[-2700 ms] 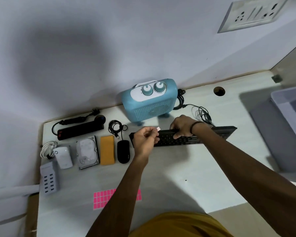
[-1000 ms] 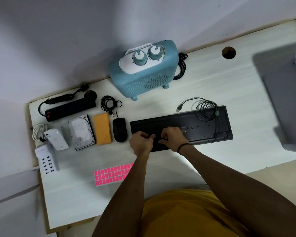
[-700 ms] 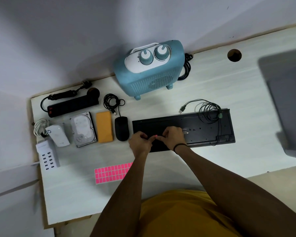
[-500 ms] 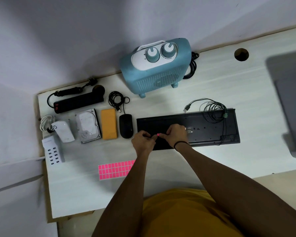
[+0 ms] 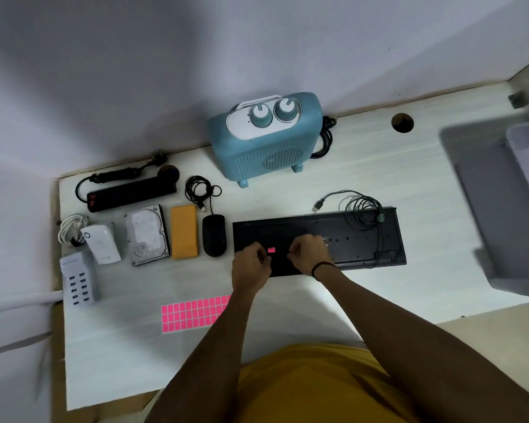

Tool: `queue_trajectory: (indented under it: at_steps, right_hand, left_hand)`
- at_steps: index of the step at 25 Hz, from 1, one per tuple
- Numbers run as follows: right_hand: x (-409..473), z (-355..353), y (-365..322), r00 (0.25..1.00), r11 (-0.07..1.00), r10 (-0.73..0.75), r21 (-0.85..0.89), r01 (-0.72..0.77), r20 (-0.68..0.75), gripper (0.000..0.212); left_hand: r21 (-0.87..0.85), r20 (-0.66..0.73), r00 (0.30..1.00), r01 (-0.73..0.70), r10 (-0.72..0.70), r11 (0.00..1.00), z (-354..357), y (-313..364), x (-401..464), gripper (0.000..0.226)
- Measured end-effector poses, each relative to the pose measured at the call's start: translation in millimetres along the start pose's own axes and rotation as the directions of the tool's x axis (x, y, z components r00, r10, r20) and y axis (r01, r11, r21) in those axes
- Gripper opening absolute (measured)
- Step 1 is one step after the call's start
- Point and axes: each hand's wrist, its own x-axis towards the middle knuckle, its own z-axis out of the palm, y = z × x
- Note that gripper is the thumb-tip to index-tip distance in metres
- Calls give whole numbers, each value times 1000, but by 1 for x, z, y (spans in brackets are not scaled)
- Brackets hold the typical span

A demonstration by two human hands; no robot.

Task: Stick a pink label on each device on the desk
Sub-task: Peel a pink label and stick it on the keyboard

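A black keyboard (image 5: 348, 236) lies upside down on the white desk (image 5: 287, 190), its cable coiled on its right end. One pink label (image 5: 271, 250) sits stuck on its underside, left of centre. My left hand (image 5: 251, 264) and my right hand (image 5: 309, 253) hover over the keyboard on either side of that label, fingers curled, holding nothing. The sheet of pink labels (image 5: 193, 314) lies near the front edge, partly under my left forearm.
Left of the keyboard stand a black mouse (image 5: 213, 239), an orange power bank (image 5: 184, 236), a hard drive (image 5: 147, 235), a white router (image 5: 101, 244), a USB charging hub (image 5: 80, 282) and a black power strip (image 5: 132, 193). A blue fan heater (image 5: 266, 138) stands behind. A grey bin (image 5: 513, 190) is at right.
The pink label that both hands pinched together over the keyboard now lies stuck on it. My hands have moved apart to either side of it.
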Motion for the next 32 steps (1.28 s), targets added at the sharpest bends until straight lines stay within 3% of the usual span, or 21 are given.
queue_trajectory:
  at_steps: [3,6,9,12,16,19,21,25,28,32]
  right_hand:
    - [-17,-1,27,996,993,-85,-88,82,-31,7]
    - [-27,-8,43,991,983,-128,-135,123,-28,12]
    - [-30,-18,60,987,969,-155,-190,159,34,24]
    - [-29,-23,71,991,982,-137,-131,136,-1,23]
    - [-24,-41,75,974,994,-109,-52,100,-200,20]
    - [-10,-66,75,893,986,-91,-168,17,-442,39]
    - [2,-87,70,873,979,47,-151,-137,-486,56]
    - [35,-130,63,874,902,416,-7,-432,-252,73]
    - [56,-147,60,892,900,435,11,-437,-120,60]
    - [69,-176,42,913,915,398,33,-402,86,24]
  left_hand:
    - [377,225,948,-297,225,877,5,12,-20,33]
    - [569,267,932,-359,246,740,14,22,-23,36]
    - [644,337,909,-413,245,645,13,34,-22,21]
    - [679,442,854,-519,275,519,9,39,-21,26]
    - [687,456,823,-567,338,454,0,45,-26,27]
    - [702,359,830,-542,427,462,-17,44,-30,35]
    - [706,317,798,-559,513,434,-27,43,-31,36]
    - [670,272,712,-623,647,404,-45,52,-26,31]
    - [632,273,676,-663,684,403,-53,55,-22,26]
    - [529,287,700,-685,654,502,-66,70,-13,27]
